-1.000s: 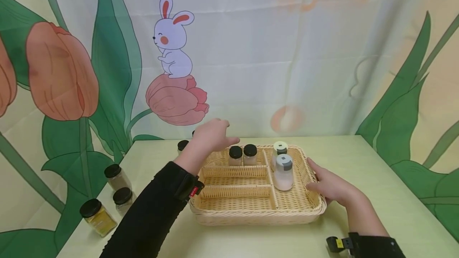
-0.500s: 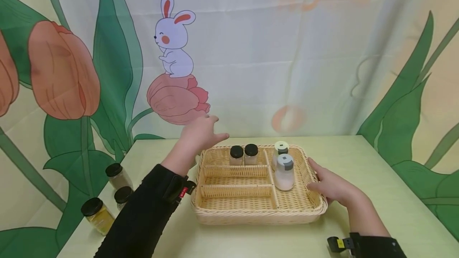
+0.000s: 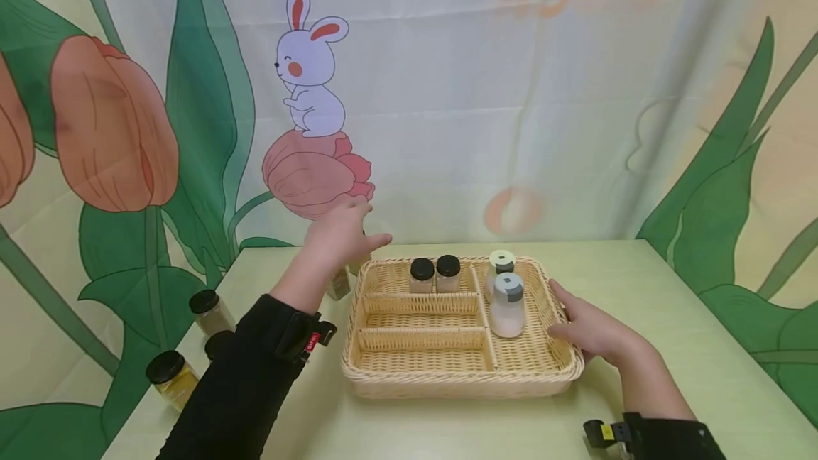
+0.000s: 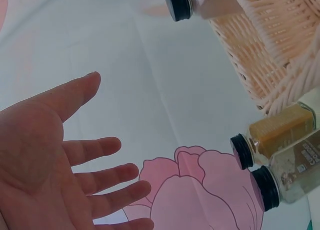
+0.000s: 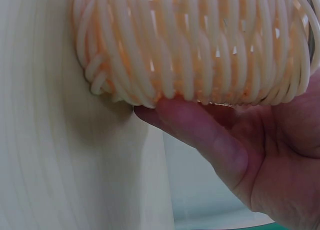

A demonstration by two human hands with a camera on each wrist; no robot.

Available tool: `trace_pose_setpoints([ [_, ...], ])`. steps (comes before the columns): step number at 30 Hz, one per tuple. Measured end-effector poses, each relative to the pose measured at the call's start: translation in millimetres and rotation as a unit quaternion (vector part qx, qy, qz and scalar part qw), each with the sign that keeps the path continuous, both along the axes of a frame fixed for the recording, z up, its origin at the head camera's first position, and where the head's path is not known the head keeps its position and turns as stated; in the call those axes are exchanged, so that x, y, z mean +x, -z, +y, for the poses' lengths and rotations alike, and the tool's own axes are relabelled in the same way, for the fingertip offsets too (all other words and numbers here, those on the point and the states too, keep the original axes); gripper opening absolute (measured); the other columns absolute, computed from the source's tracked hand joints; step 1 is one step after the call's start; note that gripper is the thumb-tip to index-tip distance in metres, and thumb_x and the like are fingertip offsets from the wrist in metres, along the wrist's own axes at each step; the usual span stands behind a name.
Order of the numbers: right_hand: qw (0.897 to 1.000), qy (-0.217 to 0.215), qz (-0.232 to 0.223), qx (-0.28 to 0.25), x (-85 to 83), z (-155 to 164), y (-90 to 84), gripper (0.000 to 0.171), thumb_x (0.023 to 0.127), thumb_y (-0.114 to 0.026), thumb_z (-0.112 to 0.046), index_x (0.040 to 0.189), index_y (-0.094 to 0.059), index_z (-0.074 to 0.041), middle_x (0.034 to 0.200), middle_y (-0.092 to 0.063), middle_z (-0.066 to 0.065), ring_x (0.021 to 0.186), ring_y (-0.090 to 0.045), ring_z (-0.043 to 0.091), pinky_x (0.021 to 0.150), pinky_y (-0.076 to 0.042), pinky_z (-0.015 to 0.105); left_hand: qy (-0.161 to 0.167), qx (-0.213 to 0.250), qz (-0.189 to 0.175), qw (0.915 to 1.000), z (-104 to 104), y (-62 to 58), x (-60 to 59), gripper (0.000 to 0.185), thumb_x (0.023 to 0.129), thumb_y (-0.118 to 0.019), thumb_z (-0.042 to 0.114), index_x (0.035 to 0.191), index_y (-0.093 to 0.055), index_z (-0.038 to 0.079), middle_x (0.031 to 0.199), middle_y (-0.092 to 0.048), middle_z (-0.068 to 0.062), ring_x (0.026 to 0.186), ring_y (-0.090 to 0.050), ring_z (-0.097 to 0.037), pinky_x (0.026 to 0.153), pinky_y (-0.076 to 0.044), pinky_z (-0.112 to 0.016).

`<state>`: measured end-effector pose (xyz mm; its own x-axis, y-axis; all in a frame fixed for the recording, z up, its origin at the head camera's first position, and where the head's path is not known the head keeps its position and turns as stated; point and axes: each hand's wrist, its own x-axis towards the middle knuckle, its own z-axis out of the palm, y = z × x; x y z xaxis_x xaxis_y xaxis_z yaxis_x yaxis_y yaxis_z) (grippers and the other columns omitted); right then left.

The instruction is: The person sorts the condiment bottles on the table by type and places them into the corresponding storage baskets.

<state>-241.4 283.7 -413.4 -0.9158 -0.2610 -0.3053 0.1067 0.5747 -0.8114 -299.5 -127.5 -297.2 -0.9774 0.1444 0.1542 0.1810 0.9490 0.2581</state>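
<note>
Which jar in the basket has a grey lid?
The frosted white jar standing nearest the right hand. The jar behind it has a pale cream lid, and the two small jars have black lids.

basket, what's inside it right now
The basket holds two black-lidded jars in its far compartment and two pale shakers in the right one. The two nearer left compartments show nothing; nothing is covered.

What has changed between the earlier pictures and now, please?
The left hand drew back leftward from over the basket to the jars outside its far left corner, open and empty. The right hand stayed on the basket's right rim; the jars inside did not move.
</note>
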Motion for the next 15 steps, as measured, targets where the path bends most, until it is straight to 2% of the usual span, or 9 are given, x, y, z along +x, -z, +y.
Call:
trace_pose_setpoints([
  [4, 1.000, 0.000, -0.001, 0.000, -0.2, 0, 0.2, 0.092, 0.099, -0.059, -0.009, 0.164, 0.007, -0.013, 0.155, -0.018, 0.041, 0.071, -0.068, 0.028, 0.056, -0.058, 0.046, -0.002, 0.008, -0.003, 1.0000, -8, 1.1, -1.1, 0.084, 0.089, -0.073, 0.056, 0.154, -0.045, 0.011, 0.154, -0.044, -0.013, 0.137, -0.047, -0.034, 0.105, -0.044, -0.057],
  [8, 1.000, 0.001, -0.002, 0.003, -0.2, 0, -0.2, 0.092, 0.099, -0.059, -0.009, 0.164, 0.007, -0.013, 0.155, -0.017, 0.041, 0.072, -0.068, 0.028, 0.057, -0.058, 0.046, -0.004, 0.007, -0.007, 0.9999, -16, 3.4, -3.5, 0.083, 0.091, -0.071, 0.055, 0.157, -0.041, 0.016, 0.155, -0.043, -0.012, 0.138, -0.046, -0.034, 0.103, -0.045, -0.059],
  [15, 1.000, 0.000, -0.003, 0.001, 0.9, -1, -1.5, 0.092, 0.098, -0.058, -0.009, 0.163, 0.007, -0.012, 0.155, -0.016, 0.042, 0.073, -0.068, 0.028, 0.057, -0.058, 0.046, -0.015, 0.010, -0.011, 0.9998, -27, 4.3, -5.4, 0.075, 0.091, -0.072, 0.053, 0.153, -0.049, 0.019, 0.155, -0.045, -0.014, 0.139, -0.043, -0.038, 0.101, -0.045, -0.062],
])
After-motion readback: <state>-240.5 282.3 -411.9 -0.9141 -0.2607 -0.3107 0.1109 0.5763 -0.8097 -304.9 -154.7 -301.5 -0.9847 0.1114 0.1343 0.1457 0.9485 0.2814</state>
